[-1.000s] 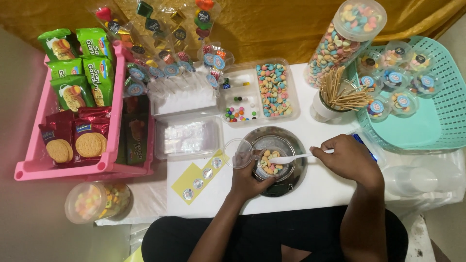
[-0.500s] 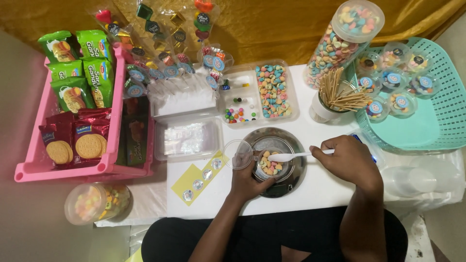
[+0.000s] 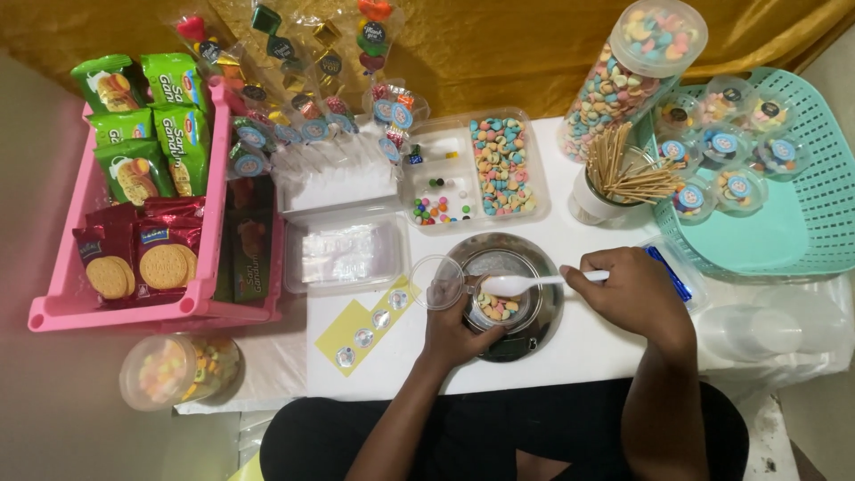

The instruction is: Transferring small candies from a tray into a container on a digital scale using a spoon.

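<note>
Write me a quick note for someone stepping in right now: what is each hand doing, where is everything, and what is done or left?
Left hand: grip around a small clear cup part-filled with pastel candy, on the round metal dish.
Right hand: holds a white plastic spoon, bowl over the cup.
Supply: candy tray behind the dish, tall candy jar at back right.
Done: several lidded, labelled cups in the teal basket.
Left: this cup has no lid; a clear lid and a yellow sticker sheet lie beside the left hand.
</note>
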